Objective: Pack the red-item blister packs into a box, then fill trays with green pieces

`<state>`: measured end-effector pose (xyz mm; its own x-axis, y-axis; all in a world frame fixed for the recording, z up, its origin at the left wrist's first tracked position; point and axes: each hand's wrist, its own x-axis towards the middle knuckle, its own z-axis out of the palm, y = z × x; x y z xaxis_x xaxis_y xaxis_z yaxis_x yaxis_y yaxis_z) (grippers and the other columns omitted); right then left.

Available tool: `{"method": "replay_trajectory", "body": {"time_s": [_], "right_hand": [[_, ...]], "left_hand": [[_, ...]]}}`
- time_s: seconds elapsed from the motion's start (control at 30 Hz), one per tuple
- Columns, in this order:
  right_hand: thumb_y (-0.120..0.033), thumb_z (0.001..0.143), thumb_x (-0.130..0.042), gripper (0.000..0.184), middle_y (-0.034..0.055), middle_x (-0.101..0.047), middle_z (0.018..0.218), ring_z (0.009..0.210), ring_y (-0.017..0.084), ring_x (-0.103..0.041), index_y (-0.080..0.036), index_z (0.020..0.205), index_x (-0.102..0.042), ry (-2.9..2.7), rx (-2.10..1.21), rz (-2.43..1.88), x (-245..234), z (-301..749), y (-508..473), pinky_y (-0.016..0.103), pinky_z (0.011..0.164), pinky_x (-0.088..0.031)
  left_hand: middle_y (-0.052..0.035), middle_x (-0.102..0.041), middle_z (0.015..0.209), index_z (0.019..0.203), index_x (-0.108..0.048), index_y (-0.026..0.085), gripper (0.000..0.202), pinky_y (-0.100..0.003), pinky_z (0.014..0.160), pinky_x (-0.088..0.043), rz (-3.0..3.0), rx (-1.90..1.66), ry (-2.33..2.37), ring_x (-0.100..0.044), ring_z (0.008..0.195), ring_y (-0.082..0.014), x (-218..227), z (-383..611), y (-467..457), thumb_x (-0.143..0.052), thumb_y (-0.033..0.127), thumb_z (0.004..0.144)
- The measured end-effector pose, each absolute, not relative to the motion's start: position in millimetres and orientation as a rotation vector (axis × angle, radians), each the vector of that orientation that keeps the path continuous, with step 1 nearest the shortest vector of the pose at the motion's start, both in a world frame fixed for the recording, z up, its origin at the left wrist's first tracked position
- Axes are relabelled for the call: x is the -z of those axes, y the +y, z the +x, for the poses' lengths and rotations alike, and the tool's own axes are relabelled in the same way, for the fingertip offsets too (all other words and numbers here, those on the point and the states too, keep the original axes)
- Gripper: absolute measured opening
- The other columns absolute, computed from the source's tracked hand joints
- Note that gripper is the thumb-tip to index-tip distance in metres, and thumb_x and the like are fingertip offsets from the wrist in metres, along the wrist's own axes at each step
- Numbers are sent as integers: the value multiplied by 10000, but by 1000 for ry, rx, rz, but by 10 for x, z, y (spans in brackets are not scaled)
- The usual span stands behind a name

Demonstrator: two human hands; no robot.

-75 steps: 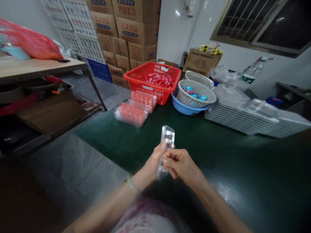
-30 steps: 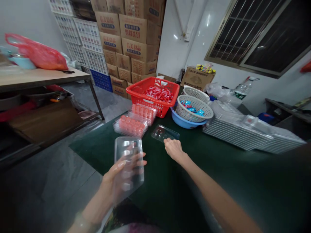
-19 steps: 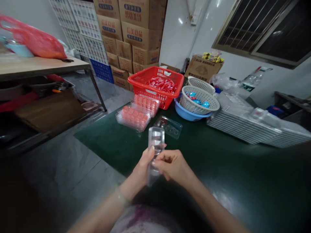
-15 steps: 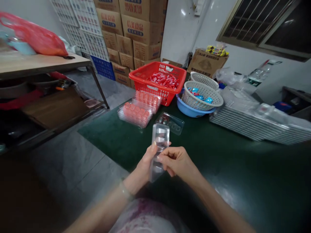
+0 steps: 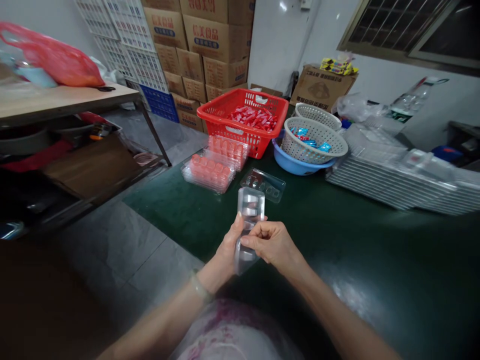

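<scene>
- Two hands meet over the near edge of the green table (image 5: 356, 240), both gripping one clear tray (image 5: 250, 212).
- Left hand (image 5: 228, 248): its fingers are wrapped around the clear tray's left edge, with the thumb pressed on the facing side.
- Right hand (image 5: 273, 245): its fingers are curled together and pinched on the clear tray's right edge, low down.
- The clear tray stands on end between the hands, above the table; its upper half rises clear of the fingers and its moulded pockets look empty.
- Just beyond it, an empty tray (image 5: 263, 184) lies flat on the table.
- Far left of that, two filled trays (image 5: 210, 172) of orange-red pieces sit side by side, the farther one against a red basket (image 5: 225, 127) holding red wrapped pieces.
- Right of the red basket, a white basket (image 5: 315, 147) with blue wrapped pieces rests in a blue basin (image 5: 290, 166); another white basket stands behind it.
- On the far right lies a stack of trays (image 5: 393, 182).
- Cardboard boxes (image 5: 202, 40) are piled against the far wall.
</scene>
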<state>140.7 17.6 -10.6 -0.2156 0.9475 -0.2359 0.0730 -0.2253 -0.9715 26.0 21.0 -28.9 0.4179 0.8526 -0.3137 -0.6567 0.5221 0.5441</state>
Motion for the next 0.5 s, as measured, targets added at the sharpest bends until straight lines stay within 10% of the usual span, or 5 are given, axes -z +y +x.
{"method": "replay_trajectory", "body": {"time_s": [0.5], "right_hand": [[-280,769,-588,206,-70,-454,443,358,28,-353,-147,612,-578,-1410,-1585,-1213,-63,1412,144,178,374,-239]], "left_hand": [[-62,-613,681,1046,-567,95,647,-244,469,-461,562,-1012,752,-601,542,-173,237,257,219,-605,632,688]]}}
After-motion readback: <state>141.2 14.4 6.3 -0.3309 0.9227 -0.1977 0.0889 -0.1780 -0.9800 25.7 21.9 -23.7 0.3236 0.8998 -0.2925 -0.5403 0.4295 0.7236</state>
